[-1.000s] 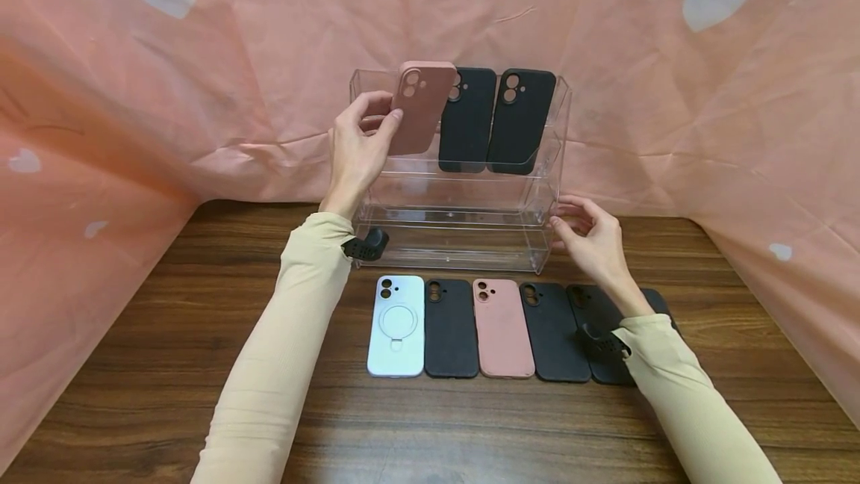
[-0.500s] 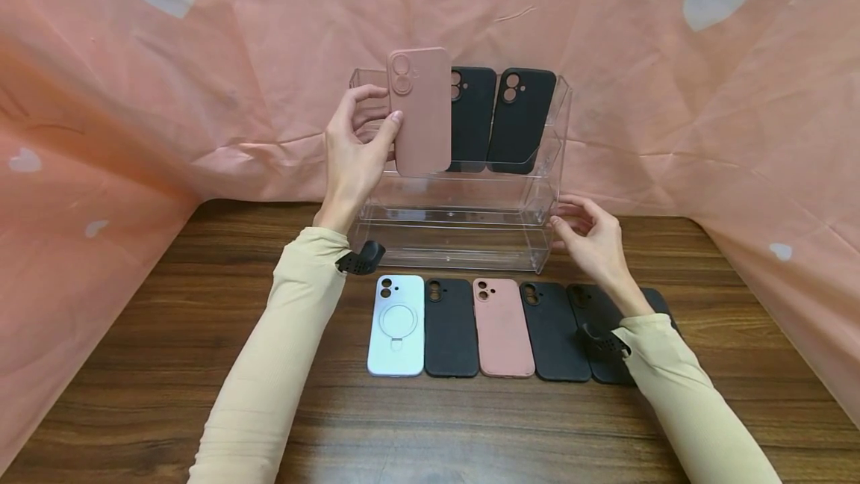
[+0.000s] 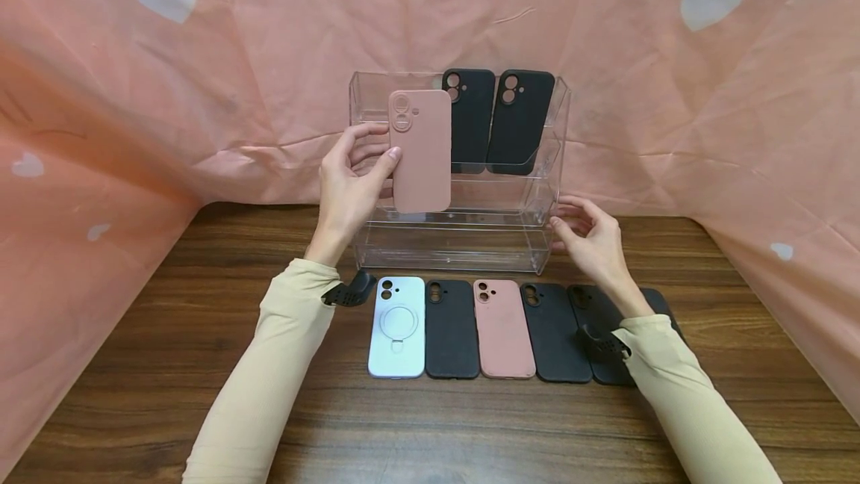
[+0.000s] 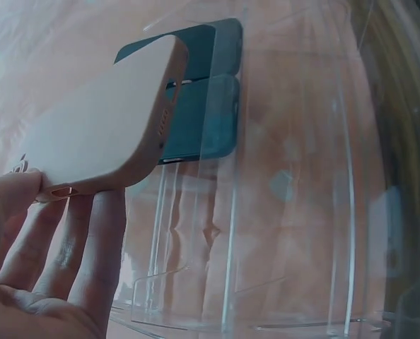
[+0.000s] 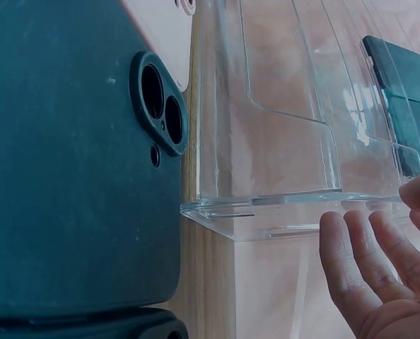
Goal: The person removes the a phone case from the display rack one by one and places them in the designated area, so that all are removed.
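Note:
My left hand (image 3: 351, 185) grips a pink phone case (image 3: 423, 155) by its left edge, thumb in front and fingers behind. The case is upright, in front of a clear tiered display rack (image 3: 457, 237). In the left wrist view the thumb and fingers (image 4: 104, 226) pinch the case's lower edge. Two black phone cases (image 3: 470, 122) (image 3: 520, 122) lean side by side in the rack's top tier, the left one partly covered by the pink case. My right hand (image 3: 591, 237) touches the rack's right side, its fingertips (image 5: 331, 229) at the clear side wall.
On the wooden table (image 3: 430, 432), in front of the rack, lies a row of phone cases: a white one with a ring (image 3: 396, 334), a pink one (image 3: 505, 334) and several black ones (image 3: 452, 334). A pink cloth (image 3: 282, 66) hangs behind and at both sides.
My left hand has brought the pink case forward from the top tier, raised it slightly, then lowered it before the rack. It now faces the camera more squarely. The right hand has stayed put.

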Available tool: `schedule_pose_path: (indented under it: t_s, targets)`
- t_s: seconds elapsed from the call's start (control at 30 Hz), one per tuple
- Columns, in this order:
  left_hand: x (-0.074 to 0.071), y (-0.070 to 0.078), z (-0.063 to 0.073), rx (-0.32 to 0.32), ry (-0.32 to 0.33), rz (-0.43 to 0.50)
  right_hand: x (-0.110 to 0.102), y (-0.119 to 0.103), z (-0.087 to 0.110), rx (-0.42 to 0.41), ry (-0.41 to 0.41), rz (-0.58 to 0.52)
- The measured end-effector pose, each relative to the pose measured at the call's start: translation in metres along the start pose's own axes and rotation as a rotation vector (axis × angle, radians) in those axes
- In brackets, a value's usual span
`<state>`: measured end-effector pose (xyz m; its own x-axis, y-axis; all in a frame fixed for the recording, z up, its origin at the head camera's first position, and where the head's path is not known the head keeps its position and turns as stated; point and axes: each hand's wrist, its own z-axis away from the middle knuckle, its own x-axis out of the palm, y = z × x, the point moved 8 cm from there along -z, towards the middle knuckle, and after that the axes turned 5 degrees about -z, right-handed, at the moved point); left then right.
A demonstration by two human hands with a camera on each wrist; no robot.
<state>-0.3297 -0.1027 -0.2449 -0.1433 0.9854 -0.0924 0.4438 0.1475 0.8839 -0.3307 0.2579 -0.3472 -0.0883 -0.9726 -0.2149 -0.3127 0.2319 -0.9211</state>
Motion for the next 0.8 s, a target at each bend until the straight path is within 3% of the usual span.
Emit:
schedule_pose_path:
  t_s: [0.3,0.8]
  targets:
    - [-0.005,-0.013,0.016,-0.059,-0.035,0.009,0.003,0.001,-0.001,-0.001,-0.007,-0.006]
    - [-0.013,-0.036,0.046,-0.148,-0.128,-0.077,0.005,0.0,-0.002,-0.001,-0.036,0.002]
